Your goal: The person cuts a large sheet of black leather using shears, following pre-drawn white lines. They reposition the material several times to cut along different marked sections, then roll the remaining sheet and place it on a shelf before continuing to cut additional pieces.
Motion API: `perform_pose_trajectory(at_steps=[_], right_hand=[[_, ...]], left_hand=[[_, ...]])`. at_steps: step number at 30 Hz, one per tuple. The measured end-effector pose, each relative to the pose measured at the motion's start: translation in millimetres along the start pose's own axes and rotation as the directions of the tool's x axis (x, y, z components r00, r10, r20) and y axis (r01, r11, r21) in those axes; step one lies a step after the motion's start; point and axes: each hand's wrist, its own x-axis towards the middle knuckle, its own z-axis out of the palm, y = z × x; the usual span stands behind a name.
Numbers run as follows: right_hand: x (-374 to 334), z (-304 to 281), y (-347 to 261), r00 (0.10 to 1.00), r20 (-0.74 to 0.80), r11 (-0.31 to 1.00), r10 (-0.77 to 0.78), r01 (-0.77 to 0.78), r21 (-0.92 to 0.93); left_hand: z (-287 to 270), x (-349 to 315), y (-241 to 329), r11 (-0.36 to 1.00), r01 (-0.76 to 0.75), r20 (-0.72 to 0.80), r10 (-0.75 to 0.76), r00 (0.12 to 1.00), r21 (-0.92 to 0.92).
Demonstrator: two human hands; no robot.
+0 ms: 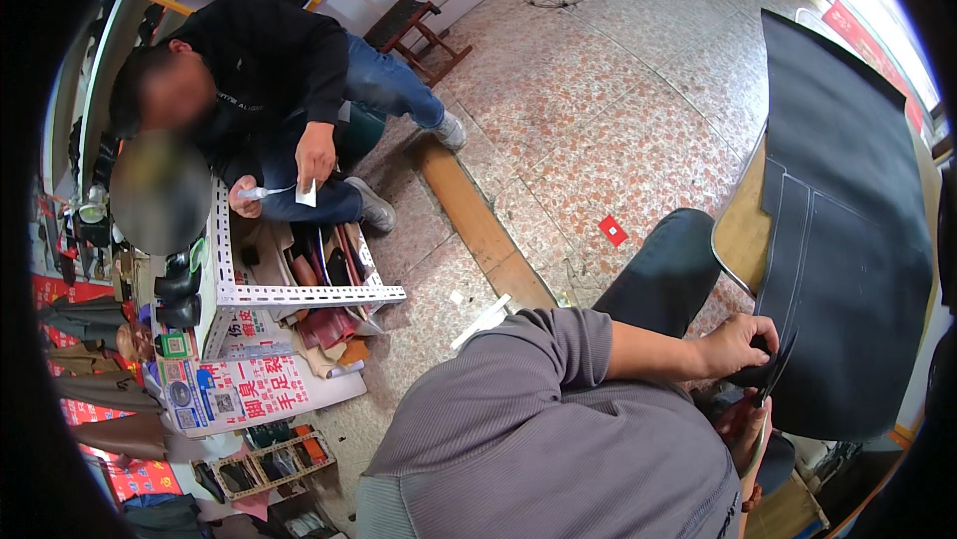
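A large black sheet, leather-like and marked with thin pale outlines, lies over a wooden tabletop on the right. My left hand is closed on the sheet's near edge, fingers curled over a flap of it. Just below, my right hand grips a pair of scissors. The dark blades point up along the edge of the sheet, close to my left fingers. The handles are mostly hidden by my right hand and the sheet.
Across the room a seated co-worker holds a small white tube and a white piece. A white perforated metal rack holds leather scraps. A folding stool stands behind. A red card lies on the speckled floor near my knee.
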Motion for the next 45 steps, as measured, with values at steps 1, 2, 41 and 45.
perform_pose_trajectory(at_steps=[1,2,41,45], right_hand=[[-0.5,1.5,0.2,1.0,0.007,0.999,-0.004,0.003,0.053],[-0.9,2.7,0.3,1.0,0.0,0.999,0.005,-0.005,0.034],[5.2,-5.6,-39.3,0.986,0.018,0.937,0.164,-0.15,-0.316],[5.7,-5.7,-42.7,0.983,0.024,0.939,0.18,-0.164,-0.302]], left_hand=[[0.3,-0.7,0.1,1.0,-0.001,-0.011,0.001,1.0,0.012],[0.6,-1.7,0.2,1.0,-0.004,-0.02,0.004,1.0,-0.011],[-2.7,-0.7,22.3,0.955,0.267,-0.03,-0.273,0.962,-0.133],[-2.7,-0.2,21.9,0.967,0.234,-0.037,-0.239,0.97,-0.101]])
